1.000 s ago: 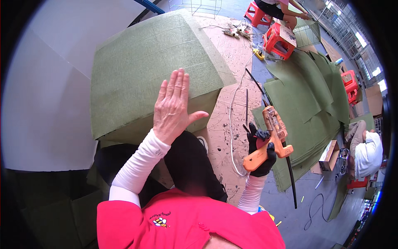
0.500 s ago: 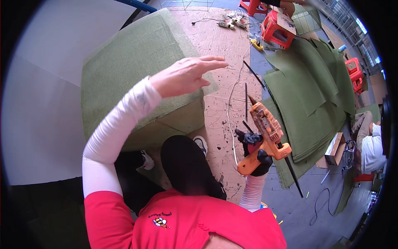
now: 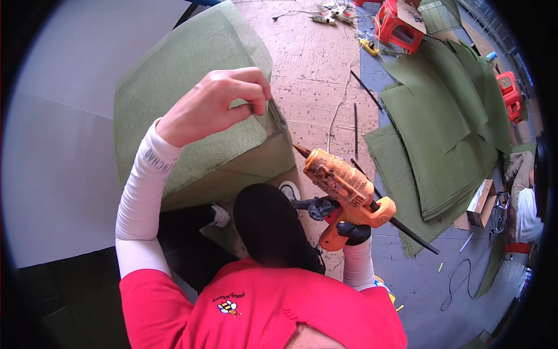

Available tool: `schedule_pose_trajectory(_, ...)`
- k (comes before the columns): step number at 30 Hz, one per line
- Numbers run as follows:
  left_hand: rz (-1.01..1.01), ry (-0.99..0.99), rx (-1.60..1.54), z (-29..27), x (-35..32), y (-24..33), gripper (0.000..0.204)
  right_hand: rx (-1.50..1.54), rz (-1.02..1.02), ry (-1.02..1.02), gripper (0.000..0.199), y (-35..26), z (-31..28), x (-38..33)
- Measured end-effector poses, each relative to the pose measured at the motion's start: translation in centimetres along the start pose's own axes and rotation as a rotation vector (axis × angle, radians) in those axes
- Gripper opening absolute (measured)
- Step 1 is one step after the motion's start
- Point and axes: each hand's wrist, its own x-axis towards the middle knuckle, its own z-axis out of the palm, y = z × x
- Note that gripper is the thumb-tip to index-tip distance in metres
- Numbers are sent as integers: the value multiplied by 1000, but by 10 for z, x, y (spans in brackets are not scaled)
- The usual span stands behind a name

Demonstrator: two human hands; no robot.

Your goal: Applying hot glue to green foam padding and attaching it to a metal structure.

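Closest to the camera is the person's red shirt (image 3: pixel 261 314), with white sleeves running up both forearms and a dark-trousered knee (image 3: pixel 270 230) folded beneath. The right hand (image 3: pixel 349 227), in a dark glove, is closed round the grip of an orange glue gun (image 3: pixel 343 183). The gun is tilted, its dark nozzle pointing up and to the left at the near right corner of a green fabric-covered box (image 3: pixel 192 93); the tip is just beside that corner, though contact cannot be told. A thin black cord (image 3: pixel 407 230) runs from the back of the gun down to the right over the floor.

The left hand (image 3: pixel 218 104) is raised over the box, fingers curled in and thumb meeting fingertips in a pinch on the green fabric at the box's upper right edge. The box stands on a brown cardboard-covered floor (image 3: pixel 317 75), its left side against a large white sheet (image 3: pixel 58 134). One white shoe toe (image 3: pixel 289 189) shows just below the box, and another (image 3: pixel 220 215) lies to its left.

To the right, well apart from the box, a stack of green fabric pieces (image 3: pixel 442 128) lies spread on the floor, with a small cardboard carton (image 3: pixel 481 202) at its lower edge. A white cable (image 3: pixel 340 99) and thin black rods (image 3: pixel 356 125) lie between box and stack. Farther off stands a red plastic stool (image 3: pixel 398 23), another red stool (image 3: pixel 508 87) at the far right, and a tangle of small tools (image 3: pixel 328 14) near the top edge. Another person (image 3: pixel 526 198) sits at the right rim.
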Motion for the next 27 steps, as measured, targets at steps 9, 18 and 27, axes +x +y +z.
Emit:
schedule_pose_trajectory(9,-67,291,-4,-40,-39,2,14,-332,119,-169,76,-4,27,11)
schedule_pose_trajectory(18,-84,346,-32,-63,-57,11,16,-669,-17,-243,50,-10,48,18)
schedule_pose_trajectory(27,-135,381,-30,-72,-68,7,18,-1108,-522,-362,46,-21,66,35)
